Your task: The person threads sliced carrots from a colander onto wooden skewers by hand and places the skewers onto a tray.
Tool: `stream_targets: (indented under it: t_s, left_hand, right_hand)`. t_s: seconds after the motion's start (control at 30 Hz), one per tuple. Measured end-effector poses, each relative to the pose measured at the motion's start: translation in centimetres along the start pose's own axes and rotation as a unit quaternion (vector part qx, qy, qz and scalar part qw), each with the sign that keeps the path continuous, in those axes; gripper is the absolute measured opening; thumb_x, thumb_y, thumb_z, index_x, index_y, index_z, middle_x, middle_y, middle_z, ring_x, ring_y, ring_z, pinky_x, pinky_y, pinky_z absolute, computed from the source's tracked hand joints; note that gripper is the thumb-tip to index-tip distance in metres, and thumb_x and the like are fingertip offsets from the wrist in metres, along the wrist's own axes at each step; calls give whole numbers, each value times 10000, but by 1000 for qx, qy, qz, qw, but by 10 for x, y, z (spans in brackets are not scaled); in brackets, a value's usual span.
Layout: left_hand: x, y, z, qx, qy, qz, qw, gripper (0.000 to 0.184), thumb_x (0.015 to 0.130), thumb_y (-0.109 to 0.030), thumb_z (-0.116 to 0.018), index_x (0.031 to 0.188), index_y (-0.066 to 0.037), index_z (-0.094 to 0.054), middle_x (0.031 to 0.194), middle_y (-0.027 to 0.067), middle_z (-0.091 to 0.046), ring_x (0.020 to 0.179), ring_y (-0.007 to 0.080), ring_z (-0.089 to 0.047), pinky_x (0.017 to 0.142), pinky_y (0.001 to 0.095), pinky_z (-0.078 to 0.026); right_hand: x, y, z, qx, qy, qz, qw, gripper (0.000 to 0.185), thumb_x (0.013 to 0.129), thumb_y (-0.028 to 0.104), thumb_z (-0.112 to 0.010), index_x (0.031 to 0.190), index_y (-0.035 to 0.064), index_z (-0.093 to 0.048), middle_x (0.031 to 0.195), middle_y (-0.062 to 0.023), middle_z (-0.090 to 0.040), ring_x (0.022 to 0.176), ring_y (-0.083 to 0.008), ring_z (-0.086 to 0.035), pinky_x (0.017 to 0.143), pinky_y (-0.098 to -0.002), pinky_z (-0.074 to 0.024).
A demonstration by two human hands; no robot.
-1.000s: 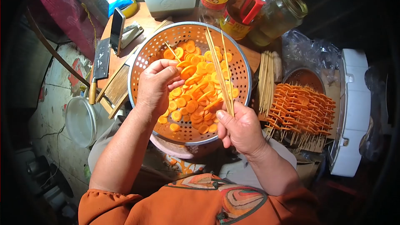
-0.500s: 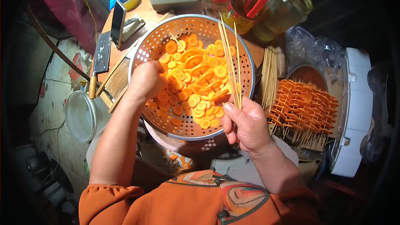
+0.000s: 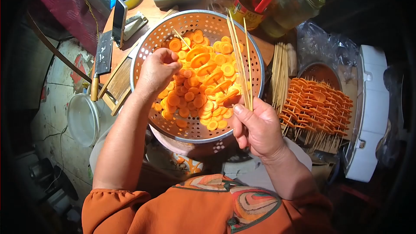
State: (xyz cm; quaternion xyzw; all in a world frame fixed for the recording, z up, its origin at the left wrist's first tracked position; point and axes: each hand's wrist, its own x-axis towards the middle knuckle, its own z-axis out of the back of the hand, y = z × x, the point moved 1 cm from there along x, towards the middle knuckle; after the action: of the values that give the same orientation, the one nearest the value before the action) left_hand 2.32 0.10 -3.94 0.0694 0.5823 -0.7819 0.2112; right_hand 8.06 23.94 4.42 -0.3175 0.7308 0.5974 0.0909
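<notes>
A metal colander point(image 3: 167, 28) holds many orange carrot slices point(image 3: 190, 97). Over its left part is my left hand point(image 3: 160, 69), fingers closed in a pinch; whatever they hold, if anything, is hidden. My right hand point(image 3: 258, 128) grips several thin wooden skewers point(image 3: 237, 54) at the colander's lower right rim, their tips pointing up and away. From the same hand a skewer with several spaced carrot slices point(image 3: 213, 77) slants up to the left over the loose ones. A lone stick point(image 3: 182, 39) stands up among the slices near the back.
Right of the colander lie bare skewers point(image 3: 279, 76) and a stack of loaded carrot skewers point(image 3: 316, 106). Bottles and a glass jar point(image 3: 299, 6) stand behind. At the left are a phone point(image 3: 119, 21), a cleaver point(image 3: 104, 54), a wooden slicer point(image 3: 119, 82) and a white bucket point(image 3: 82, 119).
My left hand has moved left and down from the loaded skewer, then lifted slightly, and the slice once at its fingertips no longer shows there. My right hand keeps its grip, shifted slightly right.
</notes>
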Motion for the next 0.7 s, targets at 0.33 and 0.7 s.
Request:
stream_targets:
  t_s: [0.33, 0.7]
  left_hand:
    - [-22, 5, -8, 580, 296, 27, 758, 277, 616, -193, -694, 881, -113, -692, 873, 99, -673, 841, 244, -648, 728, 342, -515]
    - [-9, 2, 6, 584, 222, 52, 779, 259, 690, -181, -623, 914, -70, -690, 959, 135, -663, 898, 265, -644, 729, 348, -517]
  right_hand:
    - [-1, 4, -8, 4, 0, -11, 1000, 128, 935, 127, -454, 878, 16, -480, 569, -51, -524, 350, -62, -418, 327, -163, -335]
    - [-1, 2, -5, 1, 2, -6, 1000, 122, 932, 117, -458, 897, 5, -493, 574, -53, -532, 352, -65, -428, 332, -159, -341]
